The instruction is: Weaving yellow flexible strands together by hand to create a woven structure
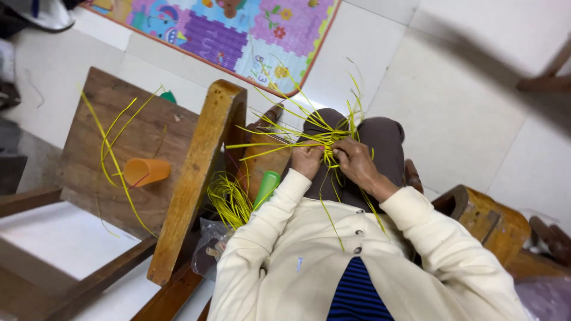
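A bundle of thin yellow-green strips [324, 138] fans out over my knees, its ends pointing up and to the left. My left hand [307, 159] pinches the strips from the left side. My right hand [355, 161] grips the same bundle from the right, fingers closed around the crossing point. Both hands rest over my dark trousers [386, 135]. Several loose strip ends hang down across my cream sleeves.
A wooden chair [196, 172] lies tipped at my left, with an orange cup [146, 171] and loose yellow strips [113, 154] on its seat. A coil of strips [229, 199] and a green tube [267, 187] sit beside my leg. A colourful play mat [238, 30] lies ahead; a wooden stool [485, 214] stands at the right.
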